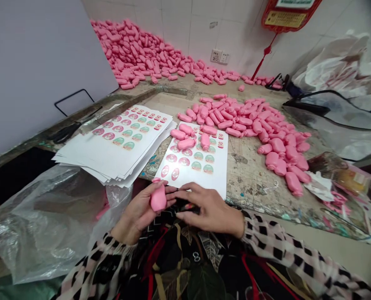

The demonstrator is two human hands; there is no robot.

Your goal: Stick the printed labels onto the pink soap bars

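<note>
Near the table's front edge, my left hand (pixel 144 210) holds a small pink bottle (pixel 158 198) with its narrow neck pointing away from me. My right hand (pixel 205 208) is beside it, thumb and fingers apart, with its fingertips close to the left fingers. I cannot tell whether the two hands touch. Nothing shows in the right hand. Just beyond the hands lies a sheet of pink and green stickers (pixel 191 183), and several pink bottles (pixel 187 144) rest on its far half.
A stack of sticker sheets (pixel 88 152) is at the left, with black scissors (pixel 65 132) beside it. Loose pink bottles (pixel 250 118) spread across the table's middle and right. A large heap (pixel 141 50) lines the wall. A clear plastic bag (pixel 57 216) hangs at the front left.
</note>
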